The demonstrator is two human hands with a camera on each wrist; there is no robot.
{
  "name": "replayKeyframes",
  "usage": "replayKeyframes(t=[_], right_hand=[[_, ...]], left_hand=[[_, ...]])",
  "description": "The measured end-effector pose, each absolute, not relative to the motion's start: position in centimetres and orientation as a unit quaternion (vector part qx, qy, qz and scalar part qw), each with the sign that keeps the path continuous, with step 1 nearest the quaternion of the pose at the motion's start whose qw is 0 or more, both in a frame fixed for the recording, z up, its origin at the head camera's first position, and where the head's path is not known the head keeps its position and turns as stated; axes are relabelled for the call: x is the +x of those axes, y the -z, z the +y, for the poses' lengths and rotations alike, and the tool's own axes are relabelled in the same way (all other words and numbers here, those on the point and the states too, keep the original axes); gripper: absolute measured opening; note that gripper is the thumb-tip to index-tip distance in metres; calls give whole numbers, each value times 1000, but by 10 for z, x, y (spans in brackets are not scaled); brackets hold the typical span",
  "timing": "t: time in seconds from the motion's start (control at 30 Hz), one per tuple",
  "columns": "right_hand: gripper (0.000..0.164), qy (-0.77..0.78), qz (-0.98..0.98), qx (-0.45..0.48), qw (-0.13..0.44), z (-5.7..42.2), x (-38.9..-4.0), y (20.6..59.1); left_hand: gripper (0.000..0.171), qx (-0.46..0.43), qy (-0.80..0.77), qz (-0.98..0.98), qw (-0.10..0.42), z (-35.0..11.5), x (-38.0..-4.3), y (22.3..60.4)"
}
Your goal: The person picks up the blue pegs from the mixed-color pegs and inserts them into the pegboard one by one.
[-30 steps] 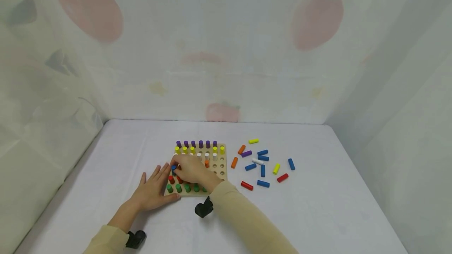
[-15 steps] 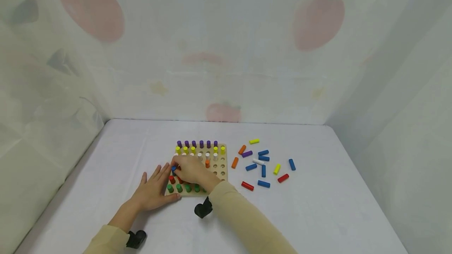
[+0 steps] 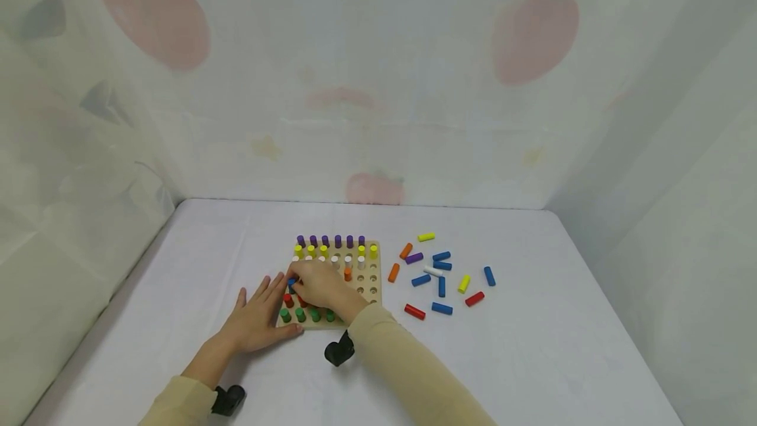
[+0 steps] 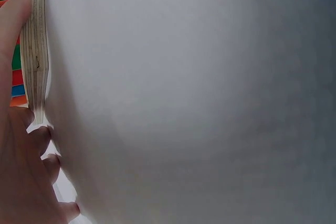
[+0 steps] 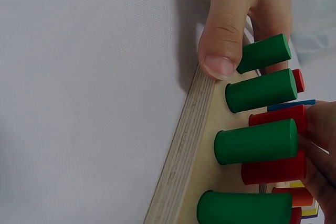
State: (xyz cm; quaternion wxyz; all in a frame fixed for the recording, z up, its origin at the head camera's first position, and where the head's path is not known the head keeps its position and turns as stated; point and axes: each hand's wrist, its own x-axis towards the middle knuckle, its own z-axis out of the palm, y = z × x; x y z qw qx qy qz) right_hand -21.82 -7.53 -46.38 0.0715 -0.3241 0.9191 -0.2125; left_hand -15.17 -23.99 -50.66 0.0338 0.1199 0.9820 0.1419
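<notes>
A blue peg, partly hidden, was pinched by the right hand at the pegboard — left side — while the straight-fingered left hand touched the near corner. Neither hand had visibly moved since earlier.

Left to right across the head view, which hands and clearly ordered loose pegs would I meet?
Left hand, right hand, nearer loose orange peg, loose purple peg, loose white peg, nearer loose yellow peg, rightmost loose blue peg.
</notes>
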Motion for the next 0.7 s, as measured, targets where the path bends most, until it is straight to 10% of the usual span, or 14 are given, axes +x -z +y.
replayKeyframes(t=[0.7], right_hand=[[20, 204, 910, -357, 50, -73, -218, 462]], left_hand=[[108, 123, -144, 981, 32, -239, -151, 507]])
